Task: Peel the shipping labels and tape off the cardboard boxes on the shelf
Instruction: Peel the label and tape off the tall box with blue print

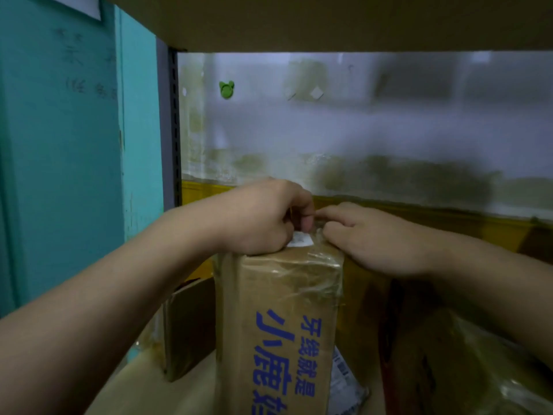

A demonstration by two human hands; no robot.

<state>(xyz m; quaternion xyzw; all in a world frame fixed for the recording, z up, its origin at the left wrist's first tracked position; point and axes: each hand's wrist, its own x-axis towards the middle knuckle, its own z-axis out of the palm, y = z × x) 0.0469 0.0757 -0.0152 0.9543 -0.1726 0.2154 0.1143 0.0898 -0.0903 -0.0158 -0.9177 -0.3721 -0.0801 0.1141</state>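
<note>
I see a shelf [140, 387] with a stained white wall behind it. On the shelf stands an upright cardboard box [278, 324], printed in blue with the large characters 小鹿 and the smaller 牙线就是; the print runs out of view below. Clear tape [314, 265] wraps crinkled over the box's top. My left hand [260, 217] sits on that top, its grip curled tight, thumb and forefinger pinching the tape just above a torn white label scrap [300, 239]. My right hand [374, 238] has its grip curled over the top right edge, thumb touching the tape. The scrap's print is unreadable.
</note>
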